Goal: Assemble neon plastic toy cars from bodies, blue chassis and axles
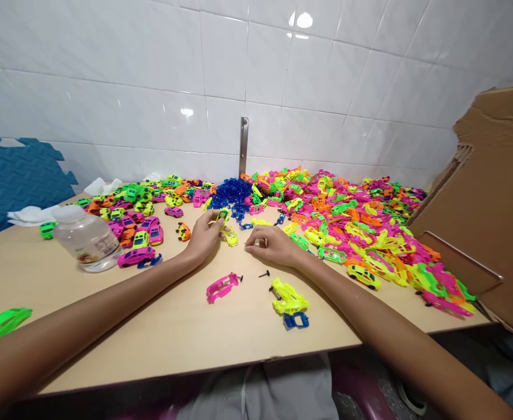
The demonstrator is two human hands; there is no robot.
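My left hand (pixel 204 235) is closed on a yellow toy car body (pixel 223 216) with a dark blue part in it. Another yellow body (pixel 230 235) lies just under its fingertips. My right hand (pixel 270 245) is a little to the right, fingertips pinched together low over the table; whatever they hold is too small to name. Nearer the front edge lie a pink car body (pixel 222 287), a black axle (pixel 264 274) and a yellow body (pixel 289 297) with a blue part (pixel 296 320) beside it.
Coloured car bodies (pixel 352 224) are heaped at the right, blue parts (pixel 231 193) at the back middle. Finished-looking cars (pixel 149 224) and a plastic jar (pixel 90 240) stand left. Cardboard (pixel 492 192) rises at the far right; a green body (pixel 4 325) lies front left on the table (pixel 168 338).
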